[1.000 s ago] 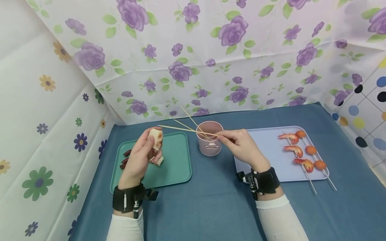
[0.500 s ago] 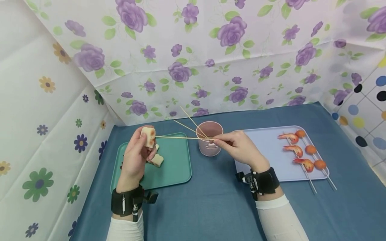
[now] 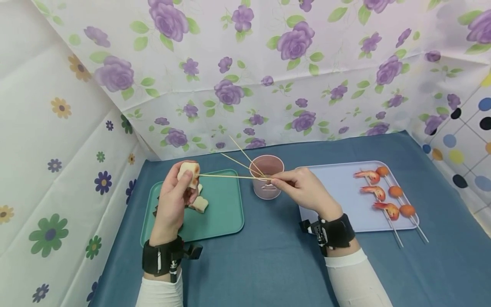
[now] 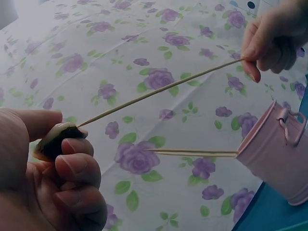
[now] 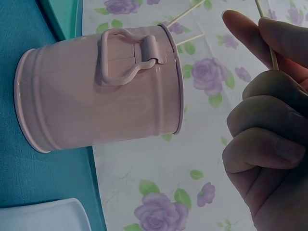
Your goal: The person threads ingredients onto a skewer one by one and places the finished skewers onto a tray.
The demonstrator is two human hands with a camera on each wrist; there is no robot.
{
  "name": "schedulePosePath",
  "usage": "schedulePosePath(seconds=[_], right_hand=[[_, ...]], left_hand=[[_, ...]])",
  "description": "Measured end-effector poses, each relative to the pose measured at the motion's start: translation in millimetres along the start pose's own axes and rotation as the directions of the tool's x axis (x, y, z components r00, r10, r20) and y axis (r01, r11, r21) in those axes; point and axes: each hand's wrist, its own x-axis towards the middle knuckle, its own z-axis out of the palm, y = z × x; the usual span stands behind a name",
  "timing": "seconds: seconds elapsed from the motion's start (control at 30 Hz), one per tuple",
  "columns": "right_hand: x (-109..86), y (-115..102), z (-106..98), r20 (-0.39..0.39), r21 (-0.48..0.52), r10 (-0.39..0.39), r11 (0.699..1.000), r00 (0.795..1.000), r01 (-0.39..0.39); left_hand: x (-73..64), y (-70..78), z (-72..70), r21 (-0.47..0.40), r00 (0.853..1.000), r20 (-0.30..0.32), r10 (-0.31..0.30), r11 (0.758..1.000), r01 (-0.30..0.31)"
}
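The step in hand looks like skewering: the left hand pinches a bread slice, cream-coloured with browned patches, between thumb and fingers. Opposite, the right hand pinches a bamboo skewer meeting the slice's facing edge; a straight, steady push seems called for.

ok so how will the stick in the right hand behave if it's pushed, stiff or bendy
The stick is probably fairly stiff: it runs nearly straight between the right hand and the pale piece in the left hand. Being so thin, it may bow or snap if pushed hard sideways. It's likely light too, given its slender shape.
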Motion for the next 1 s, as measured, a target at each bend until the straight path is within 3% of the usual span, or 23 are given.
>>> schedulePosePath(seconds=[0.3,0.5,0.77,1.0], right_hand=[[0.5,-5,2,-0.032,-0.065,-0.053,0.997,0.998,0.05],[1.3,-5,2,-0.054,-0.097,-0.086,0.992,0.995,0.08],[2.6,-2,6,-0.038,-0.06,-0.074,0.996,0.997,0.072],[3.9,-7,11,-0.013,-0.041,-0.032,0.999,0.999,0.031]], left_hand=[[2.2,-6.8,5.1,0.149,0.988,-0.145,0.05,0.988,-0.029],[3.2,-9.1,6.1,0.262,0.99,-0.14,0.026,0.965,0.012],[2.4,-6.9,14.8,0.11,0.995,-0.086,-0.041,0.993,0.05],[0.0,-10.9,27.2,0.01,0.991,-0.121,-0.062,0.998,0.064]])
